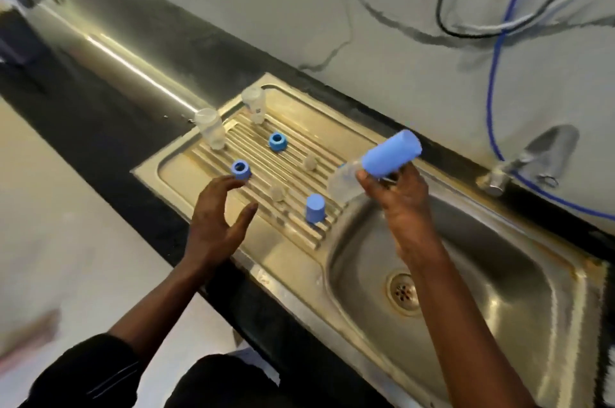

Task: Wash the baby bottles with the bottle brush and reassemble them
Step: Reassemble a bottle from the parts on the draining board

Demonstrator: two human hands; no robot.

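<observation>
I am gripping the capped bottle (389, 154) in my right hand (399, 204), tilting it above the sink (499, 241), likely for draining, while my left hand (216, 217), fingers spread and empty, is hovering just beside a blue ring (241, 170) on the drainboard (179, 171).

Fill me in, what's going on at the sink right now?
A person works at a steel sink. Their right hand grips a clear baby bottle with its blue cap on, tilted over the basin edge. The open left hand hovers by a blue collar ring on the drainboard, where two bottle bodies, a second ring, two teats and a loose cap sit unassembled.
</observation>
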